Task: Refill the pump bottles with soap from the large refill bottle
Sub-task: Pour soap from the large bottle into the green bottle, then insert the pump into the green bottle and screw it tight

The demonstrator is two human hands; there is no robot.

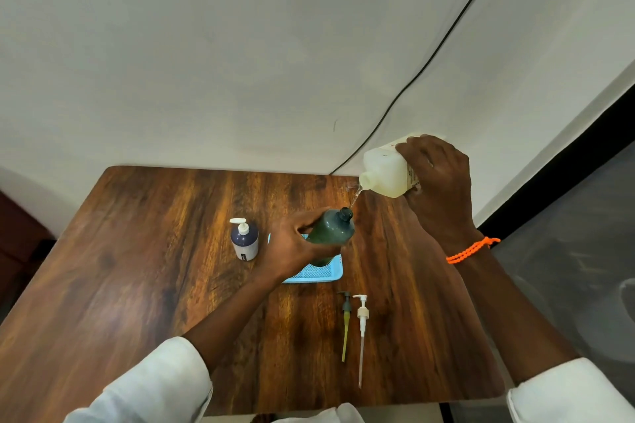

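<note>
My left hand (292, 245) grips a dark green pump bottle (331, 228) with its pump off, tilted over a blue tray (318, 274). My right hand (436, 178) holds the large white refill bottle (385, 170) tipped on its side, spout to the left. A thin stream of soap (355, 197) runs from the spout into the green bottle's open neck. A navy pump bottle (244, 240) with a white pump stands to the left of the tray. Two removed pumps lie on the table: a dark one with a yellow tube (345, 323) and a white one (362, 333).
Everything sits on a brown wooden table (137, 285) against a white wall. A black cable (426, 65) runs down the wall to the table's far right corner. The table's right edge is close to my right forearm, with a grey floor beyond.
</note>
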